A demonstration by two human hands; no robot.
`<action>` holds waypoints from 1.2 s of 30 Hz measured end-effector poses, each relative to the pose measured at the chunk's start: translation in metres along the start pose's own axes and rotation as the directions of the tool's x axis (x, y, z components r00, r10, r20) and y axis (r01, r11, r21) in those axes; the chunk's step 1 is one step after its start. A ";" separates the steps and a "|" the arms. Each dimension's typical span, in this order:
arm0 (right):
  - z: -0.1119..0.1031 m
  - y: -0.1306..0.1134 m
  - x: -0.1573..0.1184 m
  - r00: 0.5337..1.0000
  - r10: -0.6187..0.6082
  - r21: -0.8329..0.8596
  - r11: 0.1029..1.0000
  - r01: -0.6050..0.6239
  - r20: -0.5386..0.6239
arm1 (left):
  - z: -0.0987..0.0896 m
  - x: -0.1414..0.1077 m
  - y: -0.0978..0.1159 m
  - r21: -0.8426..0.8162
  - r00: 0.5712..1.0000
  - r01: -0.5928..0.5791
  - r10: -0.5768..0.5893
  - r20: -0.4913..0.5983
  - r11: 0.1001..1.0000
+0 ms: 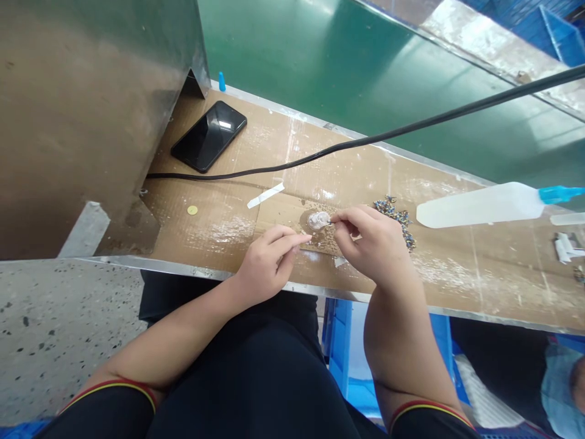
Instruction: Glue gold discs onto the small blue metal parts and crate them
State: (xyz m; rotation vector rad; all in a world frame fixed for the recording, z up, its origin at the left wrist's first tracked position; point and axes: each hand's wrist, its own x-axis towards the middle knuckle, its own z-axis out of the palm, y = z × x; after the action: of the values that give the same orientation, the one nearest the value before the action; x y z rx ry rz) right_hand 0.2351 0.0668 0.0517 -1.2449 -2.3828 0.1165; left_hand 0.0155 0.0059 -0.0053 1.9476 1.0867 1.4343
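Worktop [347,172]: carrying everything, white lump [319,220] placed presumably for easy reach.
Bottle [479,205]: lying well right of the lump, seemingly parked.
Phone [209,135]: left beyond the lump, apparently kept clear.
Right hand [372,238]: at the lump's right edge, fingertips pinching a tiny piece [329,222]!
Left hand [267,262]: left of the lump, forefinger outstretched, thumb close; any grip, can't tell.
Parts pile [401,217]: right of the lump, probably for quick picking.

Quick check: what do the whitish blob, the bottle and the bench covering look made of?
Whitish blob: perhaps glue or paste, judging by its wet-looking sheen; exact stuff unclear.
Bottle: probably plastic, smooth and satin, with a milky, translucent body.
Bench covering: likely cardboard, brown and mostly matt, with faint parallel ridges and shiny patches I can't identify.
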 end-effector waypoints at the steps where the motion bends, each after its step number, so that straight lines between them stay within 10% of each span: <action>1: 0.000 0.000 0.000 1.000 -0.003 0.004 1.000 0.003 -0.004 | 0.000 0.000 0.000 -0.002 1.000 0.001 -0.001 0.001 1.000; 11: -0.004 0.000 0.002 1.000 0.000 -0.020 1.000 0.000 0.016 | 0.000 -0.001 -0.001 -0.010 1.000 0.017 -0.017 -0.005 1.000; 16: -0.009 -0.010 0.002 0.987 0.035 0.011 0.999 -0.033 -0.154 | 0.001 -0.002 0.002 -0.129 0.986 0.127 -0.139 -0.092 0.983; 22: 0.025 -0.046 -0.020 0.882 0.213 0.416 0.909 -0.021 -0.421 | 0.001 0.004 0.005 -0.613 0.793 0.492 -0.609 0.022 0.618; 28: 0.059 -0.086 -0.031 0.832 0.349 0.592 0.806 -0.030 -0.432 | 0.000 0.013 0.007 -0.785 0.634 0.517 -0.769 0.083 0.341; 36: 0.059 -0.091 -0.020 0.847 0.280 0.538 0.843 0.008 -0.452 | 0.000 0.015 0.003 -0.813 0.612 0.501 -0.786 0.088 0.299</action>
State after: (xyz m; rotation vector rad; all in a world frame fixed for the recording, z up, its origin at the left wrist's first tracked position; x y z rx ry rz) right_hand 0.1515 0.0046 0.0169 -1.0165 -1.6341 0.3977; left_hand 0.0188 0.0170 0.0052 0.4746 0.9539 1.3746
